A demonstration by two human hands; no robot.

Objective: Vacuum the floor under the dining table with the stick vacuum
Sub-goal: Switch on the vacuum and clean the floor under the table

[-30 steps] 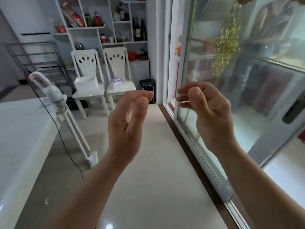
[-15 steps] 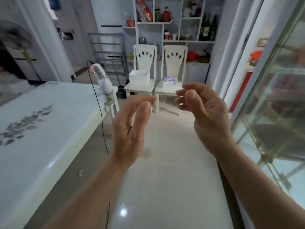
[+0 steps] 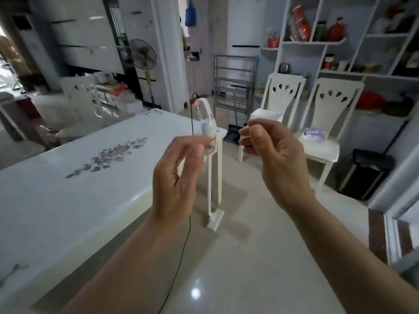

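A white stick vacuum (image 3: 212, 177) stands upright, leaning against the far corner of the white dining table (image 3: 68, 196). Its floor head (image 3: 215, 219) rests on the tiled floor and a thin black cord (image 3: 183, 248) trails from it toward me. Both my hands are raised in front of me, between me and the vacuum. My left hand (image 3: 175, 177) has its fingers loosely curled and apart, holding nothing. My right hand (image 3: 275, 162) is held the same way, empty. Neither hand touches the vacuum.
Two white chairs (image 3: 324, 130) stand against shelving (image 3: 362, 71) at the back right, one with a white box on its seat. A black bin (image 3: 362, 175) sits on the floor right of them. A metal rack (image 3: 234, 80), a standing fan (image 3: 145, 57) and another chair (image 3: 79, 98) lie beyond the table.
My view has swung left, away from the glass door and toward the table and the room beyond. The vacuum now appears centred behind my hands. My hands keep the same raised, empty pose.
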